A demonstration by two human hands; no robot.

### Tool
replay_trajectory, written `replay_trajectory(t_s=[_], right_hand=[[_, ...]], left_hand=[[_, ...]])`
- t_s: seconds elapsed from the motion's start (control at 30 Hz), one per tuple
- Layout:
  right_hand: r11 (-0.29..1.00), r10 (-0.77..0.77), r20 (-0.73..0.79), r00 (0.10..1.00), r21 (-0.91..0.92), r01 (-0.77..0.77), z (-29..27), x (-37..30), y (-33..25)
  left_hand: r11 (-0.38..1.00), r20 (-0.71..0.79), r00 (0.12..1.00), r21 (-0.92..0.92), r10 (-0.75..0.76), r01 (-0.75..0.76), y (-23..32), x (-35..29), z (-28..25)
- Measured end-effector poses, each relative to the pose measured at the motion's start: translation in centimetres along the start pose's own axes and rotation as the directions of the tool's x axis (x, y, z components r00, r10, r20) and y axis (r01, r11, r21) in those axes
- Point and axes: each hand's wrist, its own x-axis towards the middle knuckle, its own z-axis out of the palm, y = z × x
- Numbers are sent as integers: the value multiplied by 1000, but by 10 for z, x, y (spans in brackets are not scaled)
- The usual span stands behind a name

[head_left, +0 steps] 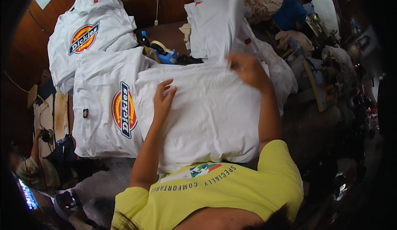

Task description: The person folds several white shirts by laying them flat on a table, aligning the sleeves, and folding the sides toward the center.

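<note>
A stack of white cloth (198, 114), apparently folded T-shirts, lies right in front of me. Over its left part hovers my left hand (164, 95), fingers apart and holding nothing. My right hand (250, 71) is at the stack's far right edge, smeared by motion. Its fingertips appear pinched on a white T-shirt (236, 15), whose blurred cloth rises above the hand; the exact grip is hard to see. Left of the stack lies a pile of folded white T-shirts (99, 106) with a colourful round chest print. Behind the right hand is another white T-shirt pile (209, 23).
A heaped pile of white printed T-shirts (93, 31) stands at the far left. Between the piles sits a blue tape dispenser (167, 56). A clear plastic bag (277, 66) hangs by the right edge. A person in blue (290, 13) is at the far right, another person (39, 170) at the left.
</note>
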Motion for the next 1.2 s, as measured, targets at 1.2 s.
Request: replay_trajectory(t_s=[1.2], right_hand=[[175, 550, 125, 826, 949, -261, 55, -2, -137]], left_hand=[[926, 750, 614, -4, -248, 378, 123, -117, -26]])
